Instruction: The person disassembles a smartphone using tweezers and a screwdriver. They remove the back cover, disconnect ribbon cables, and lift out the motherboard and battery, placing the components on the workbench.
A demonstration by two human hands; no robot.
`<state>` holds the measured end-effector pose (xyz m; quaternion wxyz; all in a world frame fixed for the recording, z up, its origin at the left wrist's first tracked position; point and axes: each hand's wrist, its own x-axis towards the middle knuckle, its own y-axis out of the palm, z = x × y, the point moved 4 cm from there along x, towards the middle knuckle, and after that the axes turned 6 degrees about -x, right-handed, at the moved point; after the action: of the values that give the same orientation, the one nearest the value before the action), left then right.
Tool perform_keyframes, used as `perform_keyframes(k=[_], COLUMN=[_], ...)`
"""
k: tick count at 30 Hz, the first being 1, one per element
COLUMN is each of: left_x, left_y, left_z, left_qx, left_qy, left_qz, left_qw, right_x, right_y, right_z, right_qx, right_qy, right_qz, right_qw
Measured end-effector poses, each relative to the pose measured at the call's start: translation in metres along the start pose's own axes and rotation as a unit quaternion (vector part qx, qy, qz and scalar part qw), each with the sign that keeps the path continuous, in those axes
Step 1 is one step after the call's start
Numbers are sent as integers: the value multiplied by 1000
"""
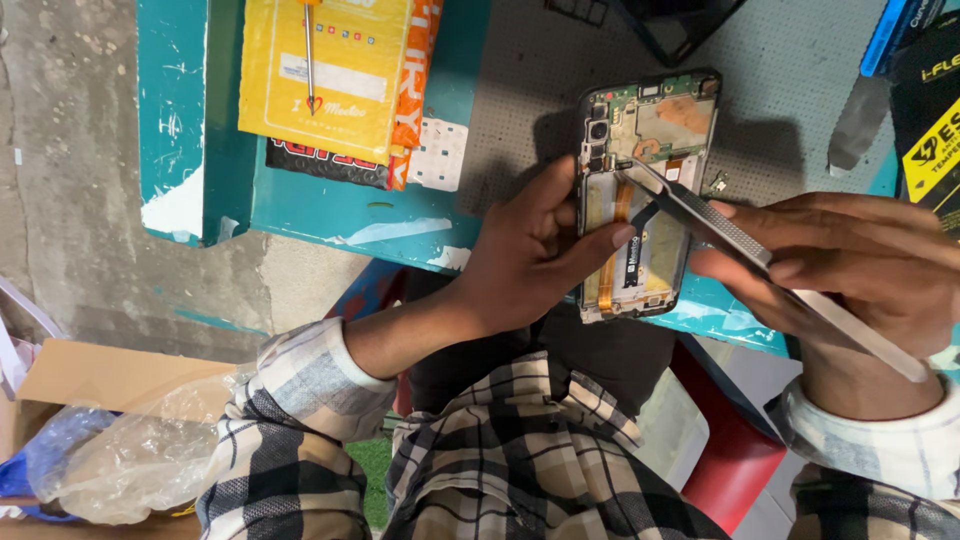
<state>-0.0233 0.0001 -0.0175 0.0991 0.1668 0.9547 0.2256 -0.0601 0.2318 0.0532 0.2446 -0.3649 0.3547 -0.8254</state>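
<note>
An opened smartphone (648,150) with its back cover off lies at the near edge of a teal table (330,205), showing a green circuit board, an orange flex cable and a black battery. My left hand (525,255) grips the phone's left side, thumb resting on the battery. My right hand (860,265) holds metal tweezers (720,225), whose tips touch the board near the phone's upper middle.
A grey work mat (790,80) covers the table under the phone. Yellow and orange packets (325,75) lie at the back left with a thin tool on top. Black and yellow packaging (930,110) sits at the right. A cardboard box with plastic bags (110,440) stands on the floor.
</note>
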Motion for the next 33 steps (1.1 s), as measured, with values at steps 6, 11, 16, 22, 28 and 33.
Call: perform_keyframes(k=[6,11,16,22,28,33], left_x=[0,0,-2,-3,-3,-4], left_y=[2,4,4,5,7,6], left_z=[-2,0,1,2,2,-2], left_qx=[-33,-6,-11,23,48,103], left_qy=[5,-15,-20,-2,12,23], left_qz=[6,-1,2,11,4,0], left_qw=[999,1000,1000,1000,999,994], right_x=[-46,-70,-65,-58,-62,-57], right_y=[7,7,4,3,1,1], right_z=[-33,-54,-55,-52,-53,-39], right_qx=[97,282,335,323,281,225], right_qy=[214,344,399,339,299,250], right_qz=[-88,-238,-268,-284,-279,-270], right_qw=[968,863,811,837,868,902])
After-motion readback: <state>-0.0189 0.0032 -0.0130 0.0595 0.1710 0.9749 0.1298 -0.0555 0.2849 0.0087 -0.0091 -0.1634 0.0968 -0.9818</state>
